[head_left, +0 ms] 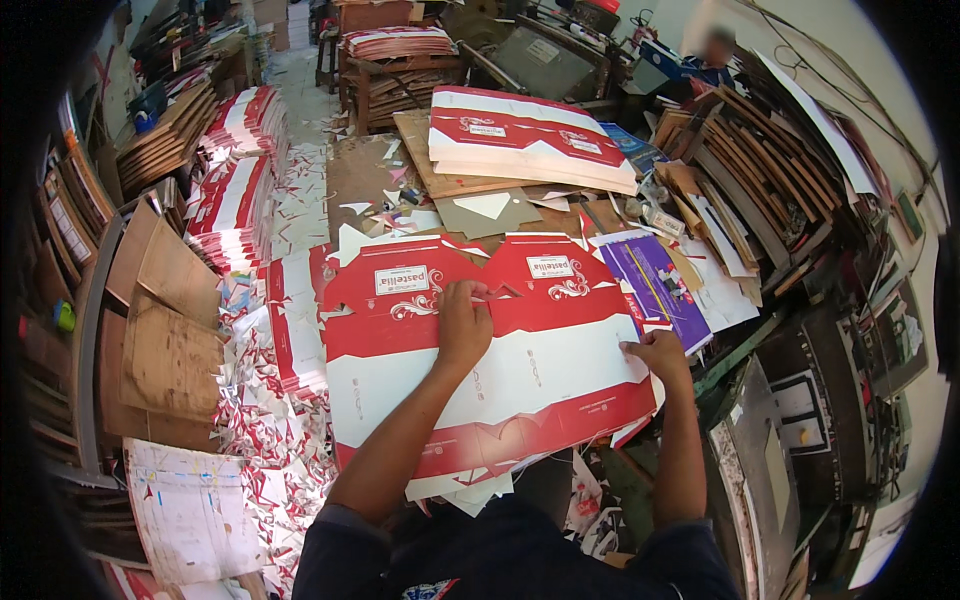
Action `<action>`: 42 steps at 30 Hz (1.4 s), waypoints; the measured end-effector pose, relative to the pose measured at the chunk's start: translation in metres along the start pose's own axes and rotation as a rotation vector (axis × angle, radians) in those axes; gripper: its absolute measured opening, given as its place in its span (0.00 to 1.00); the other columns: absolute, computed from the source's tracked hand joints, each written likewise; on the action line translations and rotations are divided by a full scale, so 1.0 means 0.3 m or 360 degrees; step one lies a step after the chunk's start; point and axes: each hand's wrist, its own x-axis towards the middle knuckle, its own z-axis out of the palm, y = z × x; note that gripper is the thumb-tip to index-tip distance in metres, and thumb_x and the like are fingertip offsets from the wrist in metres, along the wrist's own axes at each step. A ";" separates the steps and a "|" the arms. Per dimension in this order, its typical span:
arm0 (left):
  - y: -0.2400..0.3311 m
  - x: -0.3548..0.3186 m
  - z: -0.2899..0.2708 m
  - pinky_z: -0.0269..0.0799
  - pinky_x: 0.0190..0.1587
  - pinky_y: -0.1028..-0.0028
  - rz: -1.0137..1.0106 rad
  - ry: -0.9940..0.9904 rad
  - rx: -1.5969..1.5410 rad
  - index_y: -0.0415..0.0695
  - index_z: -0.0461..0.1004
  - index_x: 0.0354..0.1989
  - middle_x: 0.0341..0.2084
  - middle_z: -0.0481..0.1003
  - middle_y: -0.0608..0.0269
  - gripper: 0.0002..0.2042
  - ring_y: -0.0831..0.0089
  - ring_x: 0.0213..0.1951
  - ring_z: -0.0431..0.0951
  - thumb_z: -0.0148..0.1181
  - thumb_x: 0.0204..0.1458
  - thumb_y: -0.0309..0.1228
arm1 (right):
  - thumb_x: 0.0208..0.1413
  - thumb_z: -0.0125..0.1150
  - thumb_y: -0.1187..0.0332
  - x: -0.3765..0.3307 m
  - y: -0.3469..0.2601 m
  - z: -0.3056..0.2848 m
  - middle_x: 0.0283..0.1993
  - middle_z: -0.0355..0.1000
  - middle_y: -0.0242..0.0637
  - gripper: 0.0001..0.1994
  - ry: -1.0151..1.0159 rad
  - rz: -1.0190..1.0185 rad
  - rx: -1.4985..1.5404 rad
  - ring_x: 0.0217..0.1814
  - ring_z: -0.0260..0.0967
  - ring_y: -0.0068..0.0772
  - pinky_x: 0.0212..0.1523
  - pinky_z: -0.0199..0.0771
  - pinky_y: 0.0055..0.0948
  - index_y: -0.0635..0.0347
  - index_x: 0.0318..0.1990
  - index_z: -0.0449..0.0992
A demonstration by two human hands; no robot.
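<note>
A large red-and-white printed carton sheet (pixel 510 375) lies in front of me, with die-cut notches and ragged scraps along its edges. My left hand (pixel 464 325) rests over its middle, with the fingers pinched together at the notch between the two upper red panels. What those fingertips grip is partly hidden. At the right edge of the sheet, my right hand (pixel 662 355) is closed, thumb on top and fingers curled at the border. Red and white offcuts (pixel 480 490) stick out along the near edge.
Beyond the sheet, a stack of printed cartons (pixel 530 140) sits on a wooden board. A purple printed sheet (pixel 655 285) lies to the right. Trimmings (pixel 280 440) litter the floor at left, near tall carton piles (pixel 230 210) and leaning wooden boards (pixel 170 345). Another person (pixel 710 65) is at the far right.
</note>
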 end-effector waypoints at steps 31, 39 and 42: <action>0.083 -0.143 -0.203 0.35 0.76 0.52 0.0230 -0.0869 0.0921 0.39 0.58 0.72 0.73 0.53 0.47 0.46 0.52 0.76 0.47 0.57 0.54 0.63 | 0.39 0.80 0.58 0.030 0.020 0.031 0.27 0.77 0.37 0.22 -0.0214 0.0134 0.0295 0.26 0.72 0.26 0.27 0.70 0.28 0.69 0.34 0.80; 0.076 -0.143 -0.204 0.34 0.76 0.50 0.0257 -0.0867 0.0909 0.38 0.58 0.72 0.73 0.54 0.46 0.46 0.51 0.76 0.47 0.56 0.55 0.63 | 0.52 0.71 0.63 0.022 -0.113 -0.149 0.38 0.80 0.39 0.21 -0.0746 0.0351 0.0927 0.30 0.77 0.29 0.34 0.78 0.29 0.70 0.48 0.78; 0.072 -0.149 -0.191 0.34 0.76 0.50 0.0277 -0.0868 0.0895 0.38 0.58 0.72 0.73 0.53 0.46 0.45 0.51 0.76 0.46 0.55 0.55 0.63 | 0.51 0.72 0.59 -0.006 -0.215 -0.218 0.39 0.81 0.42 0.25 -0.0750 0.0185 0.0945 0.33 0.79 0.29 0.35 0.78 0.26 0.71 0.50 0.77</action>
